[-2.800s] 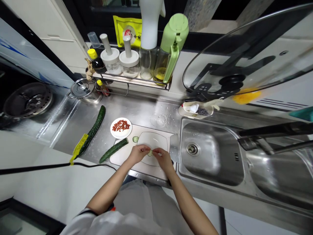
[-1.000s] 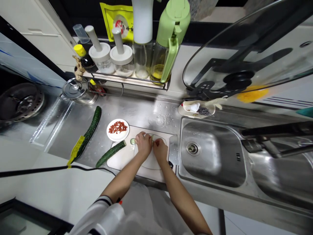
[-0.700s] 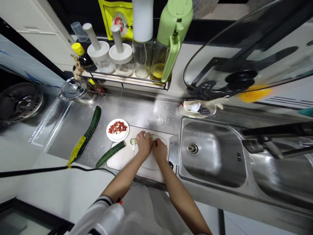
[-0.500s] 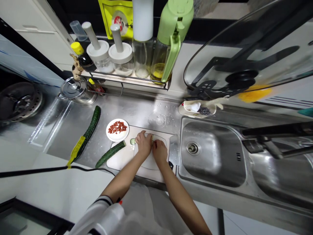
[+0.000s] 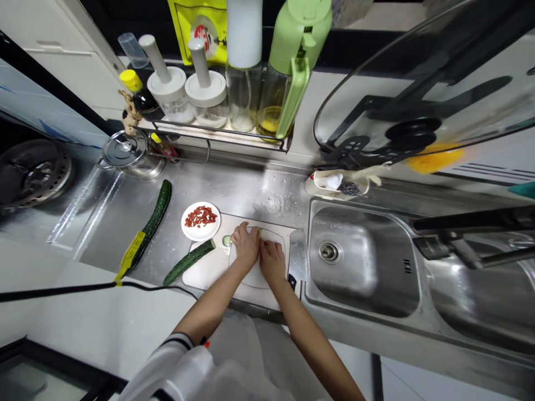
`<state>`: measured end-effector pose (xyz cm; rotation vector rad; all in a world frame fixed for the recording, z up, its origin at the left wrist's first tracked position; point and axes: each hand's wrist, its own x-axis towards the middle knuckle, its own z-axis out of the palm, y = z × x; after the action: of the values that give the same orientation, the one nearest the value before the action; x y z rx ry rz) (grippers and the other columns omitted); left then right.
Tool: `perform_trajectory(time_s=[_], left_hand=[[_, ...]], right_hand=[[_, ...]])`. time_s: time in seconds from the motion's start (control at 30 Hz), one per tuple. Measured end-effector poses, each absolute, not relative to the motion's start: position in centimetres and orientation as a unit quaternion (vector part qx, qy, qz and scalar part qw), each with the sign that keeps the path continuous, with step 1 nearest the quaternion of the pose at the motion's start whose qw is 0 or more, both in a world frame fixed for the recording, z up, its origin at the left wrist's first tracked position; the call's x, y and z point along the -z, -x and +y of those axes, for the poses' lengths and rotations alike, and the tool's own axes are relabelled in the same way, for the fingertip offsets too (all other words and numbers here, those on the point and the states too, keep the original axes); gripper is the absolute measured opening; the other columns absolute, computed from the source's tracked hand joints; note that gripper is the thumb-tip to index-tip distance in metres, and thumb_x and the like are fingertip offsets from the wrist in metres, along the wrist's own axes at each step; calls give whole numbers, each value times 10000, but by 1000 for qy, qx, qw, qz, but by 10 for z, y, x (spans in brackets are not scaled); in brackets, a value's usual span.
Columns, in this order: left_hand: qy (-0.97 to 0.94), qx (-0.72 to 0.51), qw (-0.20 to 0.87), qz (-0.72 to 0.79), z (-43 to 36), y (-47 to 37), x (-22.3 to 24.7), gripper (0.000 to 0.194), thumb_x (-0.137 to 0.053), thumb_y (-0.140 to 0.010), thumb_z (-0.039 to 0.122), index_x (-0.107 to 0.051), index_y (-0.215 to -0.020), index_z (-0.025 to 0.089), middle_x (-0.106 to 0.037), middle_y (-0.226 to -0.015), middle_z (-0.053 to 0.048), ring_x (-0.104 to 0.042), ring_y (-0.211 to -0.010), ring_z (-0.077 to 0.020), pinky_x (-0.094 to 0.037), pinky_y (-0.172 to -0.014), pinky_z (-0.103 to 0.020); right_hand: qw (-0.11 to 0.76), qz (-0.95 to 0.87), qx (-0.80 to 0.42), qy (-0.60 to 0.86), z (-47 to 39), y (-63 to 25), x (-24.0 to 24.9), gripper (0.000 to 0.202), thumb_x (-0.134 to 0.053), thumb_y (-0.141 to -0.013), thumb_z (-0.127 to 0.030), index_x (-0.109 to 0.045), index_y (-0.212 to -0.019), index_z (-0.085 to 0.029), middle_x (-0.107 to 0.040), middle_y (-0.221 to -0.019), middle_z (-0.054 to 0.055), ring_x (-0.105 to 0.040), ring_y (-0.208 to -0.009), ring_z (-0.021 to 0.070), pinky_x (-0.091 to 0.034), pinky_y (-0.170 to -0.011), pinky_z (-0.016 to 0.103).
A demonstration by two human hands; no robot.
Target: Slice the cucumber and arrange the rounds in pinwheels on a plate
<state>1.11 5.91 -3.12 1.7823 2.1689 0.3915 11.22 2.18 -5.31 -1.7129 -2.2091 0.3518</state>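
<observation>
Both hands are close together over the white cutting board. My left hand is closed, fingers curled over a cucumber piece of which only a thin green edge shows. My right hand meets it from the other side, fingertips pressed together at the same piece; most of it is hidden. Left of my hands lie a cucumber slice and a cut length of cucumber half over the board's edge. A cleaver lies flat along the board's right side, its black handle toward me.
A white plate of chopped red pieces stands behind the board. Farther left lies a whole cucumber with a yellow label. The steel sink is to the right. A rack with jars and an oil bottle hangs behind.
My right hand has shifted very slightly, its fingers lying a little flatter. My left hand, the board and everything on it look the same.
</observation>
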Motion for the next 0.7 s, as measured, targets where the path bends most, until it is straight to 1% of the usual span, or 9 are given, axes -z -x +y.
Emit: perform_trajectory(time_s=[0.13,0.37,0.57,0.7], left_hand=[[-621,-128,159,757,59,-11,30,203,-491,-885,284,-638,-1025,277,-396,-1314,-108,-340,-1166,-298,-286,-940,-475],[-620,-104,153,762,61,-11,29,208,-487,-892,315,-643,-1029,295,-406,-1307,-90,-349,-1161,-279,-298,-941,-448],[-636,-120,146,748,60,-8,29,213,-496,-885,304,-651,-1031,287,-428,-1290,-100,-358,-1150,-285,-303,-942,-449],[-662,-141,141,723,56,2,22,241,-490,-882,261,-646,-1063,290,-466,-1257,-95,-383,-1115,-276,-324,-922,-428]], right_hand=[[144,-777,-103,604,22,-110,55,397,-385,-884,-126,-578,-1231,-131,-574,-1026,147,-400,-922,261,-410,-763,381],[135,-781,-78,605,21,-109,55,380,-433,-877,-122,-563,-1234,-125,-568,-1014,131,-401,-912,242,-400,-730,344],[127,-780,-79,608,21,-108,52,376,-437,-869,-110,-570,-1221,-125,-577,-1006,124,-400,-917,244,-396,-727,340],[124,-779,-83,610,20,-108,50,383,-426,-872,-105,-566,-1227,-132,-581,-1030,121,-401,-937,248,-394,-736,344]])
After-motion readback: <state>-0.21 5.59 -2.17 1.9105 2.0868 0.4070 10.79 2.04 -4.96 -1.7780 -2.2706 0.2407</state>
